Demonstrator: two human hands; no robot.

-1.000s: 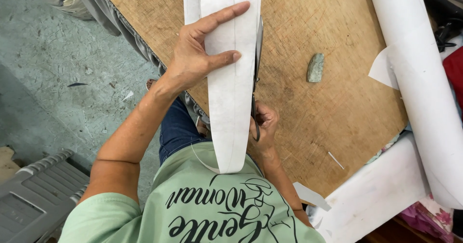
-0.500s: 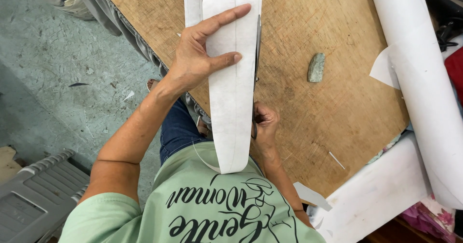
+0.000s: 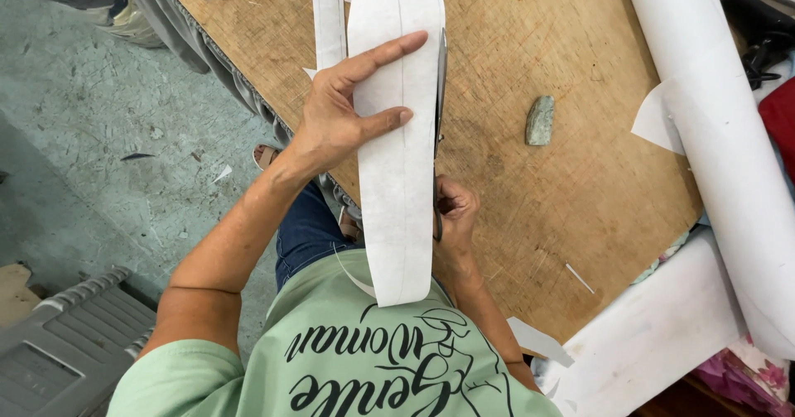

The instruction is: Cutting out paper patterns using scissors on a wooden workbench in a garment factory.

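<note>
Lying lengthwise down the middle of the view, a long white strip of paper-like material with faint pencil lines (image 3: 397,168) runs from the far edge of a brown, rough-faced wooden tabletop (image 3: 530,210) over its near edge and hangs in front of the person's green shirt. The left hand (image 3: 344,115) rests flat on the strip's left part, its fingers (image 3: 389,53) spread, forefinger and another finger stretched across the white surface. Along the strip's right edge lie the dark blades of a pair of scissors (image 3: 439,94), pointing away from the person; the right hand (image 3: 451,210) is closed around their handles at the near end, just beside the strip. A second, narrower white strip (image 3: 327,15) lies just left of the wide one, at the far side. Well apart to the right sits a small grey-green stone-like lump (image 3: 540,120). Farther right a thick white roll (image 3: 712,127) slants across the tabletop. Left of the tabletop is grey-green concrete floor (image 3: 91,135), with a grey plastic crate (image 3: 70,351) in the near left corner.
</note>
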